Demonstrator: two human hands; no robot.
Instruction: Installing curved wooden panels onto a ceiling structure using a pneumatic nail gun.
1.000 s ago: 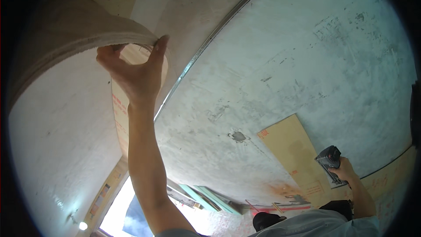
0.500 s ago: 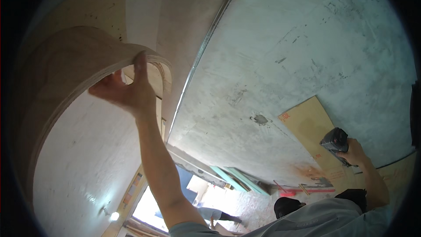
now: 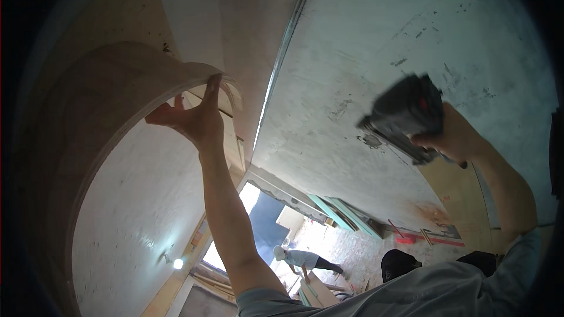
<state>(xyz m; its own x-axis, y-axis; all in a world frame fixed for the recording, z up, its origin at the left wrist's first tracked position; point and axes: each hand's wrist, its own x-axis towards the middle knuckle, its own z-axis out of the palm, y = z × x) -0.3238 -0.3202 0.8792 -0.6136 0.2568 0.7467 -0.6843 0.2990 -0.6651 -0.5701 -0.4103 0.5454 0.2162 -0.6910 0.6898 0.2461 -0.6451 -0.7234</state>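
Overhead on the left hangs a curved plywood panel (image 3: 111,91), its layered edge bending round in an arc. My left hand (image 3: 200,120) reaches up and grips the lower edge of that panel near its right end, with the thumb on the near side and fingers behind. My right hand (image 3: 458,138) is wrapped round the handle of a black nail gun (image 3: 411,111), blurred by motion. The nail gun is raised in front of the grey wall, apart from the plywood, its nose pointing left.
A grey stained wall (image 3: 352,41) spans the right, with a metal strip (image 3: 276,70) along its top. Below the nail gun leans a tan board (image 3: 455,191). Green-edged boards (image 3: 346,217) lean farther off. Another person (image 3: 308,260) bends over boards near a bright opening. A lamp (image 3: 178,263) glows lower left.
My right hand has lifted the nail gun up and to the left, from in front of the tan board. My left hand keeps its grip on the plywood while the view has shifted.
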